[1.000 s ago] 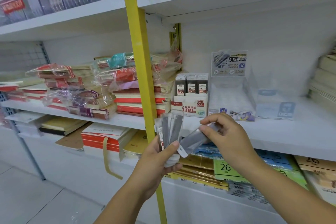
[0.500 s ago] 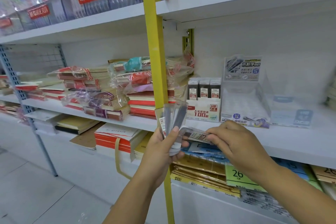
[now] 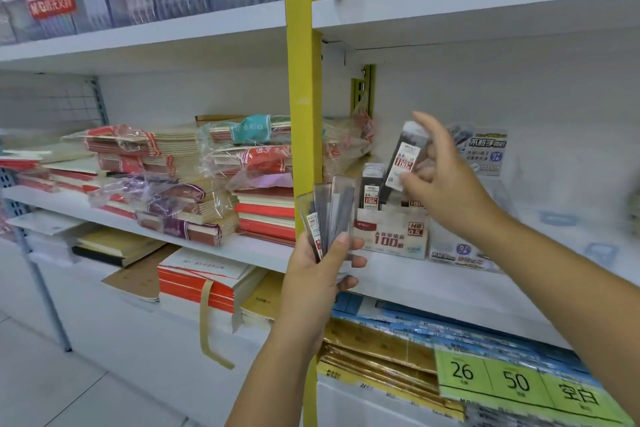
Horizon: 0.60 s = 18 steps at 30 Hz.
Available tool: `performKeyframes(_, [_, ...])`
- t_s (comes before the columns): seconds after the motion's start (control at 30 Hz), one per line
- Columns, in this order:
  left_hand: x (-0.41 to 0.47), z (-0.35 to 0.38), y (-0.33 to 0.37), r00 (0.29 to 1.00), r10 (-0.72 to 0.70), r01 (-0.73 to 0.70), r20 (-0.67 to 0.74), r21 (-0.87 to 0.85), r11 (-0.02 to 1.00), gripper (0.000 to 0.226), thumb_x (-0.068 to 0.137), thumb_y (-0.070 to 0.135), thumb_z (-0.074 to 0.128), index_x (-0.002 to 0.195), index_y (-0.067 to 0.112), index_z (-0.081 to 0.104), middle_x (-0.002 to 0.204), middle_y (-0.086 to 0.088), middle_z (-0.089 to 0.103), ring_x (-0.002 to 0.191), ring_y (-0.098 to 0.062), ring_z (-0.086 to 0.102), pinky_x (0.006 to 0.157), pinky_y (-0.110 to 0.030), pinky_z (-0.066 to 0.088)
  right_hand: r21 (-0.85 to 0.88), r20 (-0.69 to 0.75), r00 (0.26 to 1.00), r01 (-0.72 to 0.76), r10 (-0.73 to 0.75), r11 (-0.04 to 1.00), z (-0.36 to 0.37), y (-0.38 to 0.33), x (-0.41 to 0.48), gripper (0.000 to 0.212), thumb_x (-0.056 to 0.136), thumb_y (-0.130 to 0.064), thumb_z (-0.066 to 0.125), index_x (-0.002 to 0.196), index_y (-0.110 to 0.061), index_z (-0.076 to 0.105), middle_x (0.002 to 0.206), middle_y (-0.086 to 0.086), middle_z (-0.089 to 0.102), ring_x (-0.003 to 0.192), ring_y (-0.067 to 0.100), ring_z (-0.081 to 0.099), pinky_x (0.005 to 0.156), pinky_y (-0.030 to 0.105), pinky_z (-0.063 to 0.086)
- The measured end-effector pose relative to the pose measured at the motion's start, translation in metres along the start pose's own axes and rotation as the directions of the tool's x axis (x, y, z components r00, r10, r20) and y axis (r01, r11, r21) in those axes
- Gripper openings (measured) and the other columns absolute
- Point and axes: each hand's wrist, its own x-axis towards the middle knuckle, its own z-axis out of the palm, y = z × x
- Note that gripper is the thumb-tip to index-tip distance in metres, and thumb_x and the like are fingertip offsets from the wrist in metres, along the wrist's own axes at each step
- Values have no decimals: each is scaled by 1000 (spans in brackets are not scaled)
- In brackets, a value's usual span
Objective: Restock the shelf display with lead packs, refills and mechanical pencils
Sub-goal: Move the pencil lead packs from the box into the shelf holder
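My left hand (image 3: 320, 270) grips a fan of several clear lead packs (image 3: 329, 215) in front of the yellow post. My right hand (image 3: 440, 180) pinches one lead pack (image 3: 403, 159), dark with a white and red label, and holds it tilted just above the white display box (image 3: 394, 236) marked 100 and HB 0.5 on the middle shelf. Lead packs (image 3: 372, 187) stand upright in the box's left side. The box's right part is hidden behind my right hand.
A clear plastic display tray (image 3: 464, 253) with a blue and white header card (image 3: 485, 152) stands right of the box. Wrapped notebook stacks (image 3: 221, 180) fill the shelf left of the yellow post (image 3: 303, 97). Green price tags (image 3: 512, 381) hang on the lower shelf.
My right hand drew one lead pack from the fan in my left hand and lifted it up and right to the display box. The view has moved closer to the shelf.
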Motion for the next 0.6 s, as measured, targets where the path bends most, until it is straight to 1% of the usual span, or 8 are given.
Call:
performKeyframes(0.1, [6, -1, -5, 1000, 7, -7, -1, 2, 1000, 16, 99, 29, 57, 115, 33, 60, 94, 8, 76, 79, -8, 72, 62, -19, 55, -198, -10, 997, 67, -70, 978, 8, 7, 25, 65, 89, -6, 63, 128, -46, 31, 91, -8, 63, 75, 8, 67, 67, 42, 59])
performKeyframes(0.2, [12, -2, -9, 1000, 20, -20, -10, 7, 1000, 14, 100, 30, 57, 111, 38, 61, 94, 7, 76, 79, -9, 72, 62, -19, 54, -323, 42, 995, 97, -88, 942, 20, 20, 39, 56, 90, -14, 64, 124, -45, 34, 86, 0, 68, 72, 17, 67, 65, 45, 57])
performKeyframes(0.27, [16, -4, -11, 999, 25, -25, -19, -1, 1000, 14, 99, 31, 57, 109, 39, 61, 94, 7, 76, 79, -10, 72, 61, -19, 54, -359, 73, 992, 126, -106, 925, 26, 29, 43, 56, 86, -14, 68, 122, -44, 38, 83, -7, 64, 71, 11, 64, 63, 35, 55])
performKeyframes(0.33, [18, -6, -12, 999, 30, -30, -31, -8, 1000, 14, 98, 33, 58, 110, 40, 61, 94, 7, 76, 81, -10, 73, 61, -18, 54, -386, 99, 987, 157, -128, 909, 28, 37, 48, 56, 82, -11, 72, 121, -41, 44, 89, -14, 56, 71, 4, 59, 61, 24, 47])
performKeyframes(0.4, [19, -7, -13, 999, 31, -31, -31, -15, 999, 14, 98, 34, 58, 110, 40, 61, 95, 7, 76, 82, -11, 73, 61, -18, 54, -424, 123, 986, 156, -114, 892, 30, 44, 52, 51, 81, -13, 73, 120, -37, 49, 96, -9, 51, 75, 8, 57, 64, 26, 42])
performKeyframes(0.43, [19, -8, -13, 999, 28, -28, -25, -18, 999, 15, 98, 34, 59, 111, 40, 62, 95, 7, 77, 83, -11, 73, 61, -18, 54, -464, 135, 985, 159, -108, 871, 30, 47, 54, 47, 81, -17, 73, 119, -36, 52, 94, -9, 49, 78, 12, 56, 66, 27, 39])
performKeyframes(0.53, [18, -9, -13, 1000, 19, -19, -2, -17, 1000, 16, 98, 34, 59, 111, 41, 62, 97, 6, 77, 84, -12, 73, 63, -20, 55, -655, 163, 980, 191, -109, 731, 31, 48, 56, 37, 86, -32, 68, 121, -37, 59, 88, -10, 40, 84, 17, 53, 65, 28, 35])
performKeyframes(0.6, [16, -10, -11, 1000, 14, -14, 17, -13, 1000, 16, 97, 34, 60, 111, 41, 63, 98, 5, 77, 84, -11, 73, 64, -20, 55, -762, 166, 981, 195, -106, 617, 31, 43, 54, 38, 91, -37, 60, 128, -38, 56, 89, -8, 40, 90, 20, 56, 63, 28, 34])
